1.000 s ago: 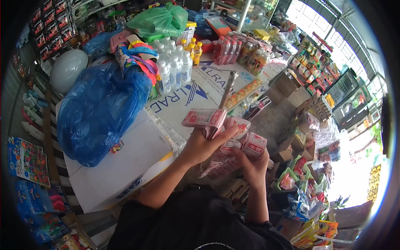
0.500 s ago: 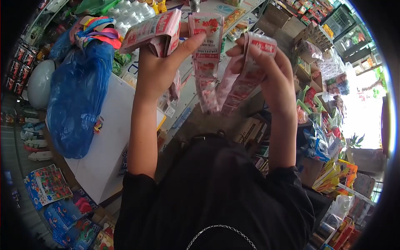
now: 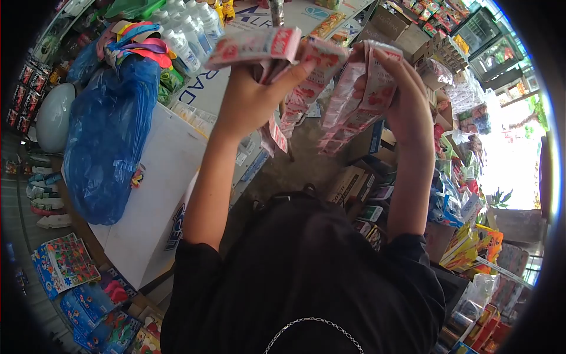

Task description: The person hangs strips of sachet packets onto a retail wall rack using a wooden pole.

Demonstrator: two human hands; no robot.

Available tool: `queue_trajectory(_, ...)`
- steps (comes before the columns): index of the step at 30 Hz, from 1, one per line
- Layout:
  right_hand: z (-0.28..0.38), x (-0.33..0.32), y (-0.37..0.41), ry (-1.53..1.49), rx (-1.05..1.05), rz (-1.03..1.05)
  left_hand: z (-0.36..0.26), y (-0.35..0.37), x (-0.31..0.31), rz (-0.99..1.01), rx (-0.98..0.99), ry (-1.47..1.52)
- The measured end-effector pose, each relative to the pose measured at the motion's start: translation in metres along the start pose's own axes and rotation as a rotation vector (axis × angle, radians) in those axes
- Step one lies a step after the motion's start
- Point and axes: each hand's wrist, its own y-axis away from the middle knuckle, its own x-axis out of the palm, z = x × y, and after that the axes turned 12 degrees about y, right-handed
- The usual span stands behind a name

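Pink-and-red printed sachets in strips fill both of my hands. My left hand [image 3: 253, 100] is closed around a folded stack of sachets [image 3: 253, 47], its thumb pressed on a sachet strip [image 3: 315, 74] that hangs down beside it. A loose sachet end dangles below the left palm. My right hand [image 3: 407, 100] grips another folded bundle of sachet strips [image 3: 368, 88], which hangs in several layers. Some of the right fingers are hidden behind that bundle. Whether the two hanging parts are joined cannot be seen.
A large blue plastic bag [image 3: 109, 147] lies on the white surface [image 3: 162, 141] at left. Clear bottles [image 3: 197, 26] stand behind it. Cardboard boxes [image 3: 351, 189] sit low in front of me. Packed goods crowd the right side.
Both hands have moved to the right, the left one further and slightly lower. The U-shaped loop of sachets between them has gone, and two separate hanging parts show with a gap.
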Motion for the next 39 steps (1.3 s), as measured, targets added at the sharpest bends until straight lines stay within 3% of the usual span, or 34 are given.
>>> queue_trajectory(2,-0.001,0.001,0.0,-0.192,0.285,0.022,0.006,0.004,0.007,-0.029,-0.007,0.013)
queue_trajectory(4,-0.012,0.001,-0.003,-0.231,0.288,0.034,0.009,0.008,0.012,-0.014,-0.113,0.092)
queue_trajectory(6,-0.015,0.003,-0.001,-0.276,0.304,0.007,0.015,0.009,0.016,-0.01,-0.11,0.026)
queue_trajectory(8,-0.025,0.003,-0.001,-0.191,0.264,-0.025,0.027,0.008,0.02,-0.031,0.023,0.057)
queue_trajectory(10,-0.025,0.004,-0.001,-0.098,0.224,-0.046,0.023,0.01,0.019,-0.029,-0.017,0.033)
queue_trajectory(12,-0.017,0.007,0.003,-0.23,0.362,-0.037,0.025,0.014,0.02,-0.021,-0.069,-0.032)
queue_trajectory(14,-0.02,0.006,0.006,-0.178,0.391,-0.032,0.031,0.016,0.022,-0.045,-0.065,0.032)
queue_trajectory(16,-0.019,0.004,0.005,-0.119,0.407,-0.01,0.033,0.015,0.024,-0.052,0.106,0.036)
queue_trajectory(18,-0.017,0.006,0.009,-0.15,0.327,-0.005,0.027,0.022,0.022,-0.068,0.042,-0.03)
queue_trajectory(23,-0.008,0.007,0.01,0.024,0.484,-0.053,0.03,0.022,0.022,-0.064,-0.035,-0.037)
queue_trajectory(26,-0.015,0.01,0.007,-0.127,0.362,-0.054,0.031,0.02,0.023,-0.05,-0.034,-0.012)
queue_trajectory(28,-0.013,0.008,0.006,-0.077,0.366,-0.062,0.038,0.02,0.023,-0.064,0.013,0.015)
queue_trajectory(29,-0.014,0.008,0.007,-0.076,0.367,-0.058,0.035,0.021,0.022,-0.041,-0.097,0.006)
queue_trajectory(34,-0.017,0.008,0.009,-0.052,0.381,-0.079,0.038,0.027,0.028,-0.056,0.039,-0.093)
queue_trajectory(36,-0.011,0.014,0.009,-0.067,0.362,-0.082,0.042,0.027,0.032,-0.084,-0.036,0.0)
queue_trajectory(39,-0.016,0.015,0.009,-0.04,0.409,-0.092,0.047,0.029,0.031,-0.079,0.019,-0.092)
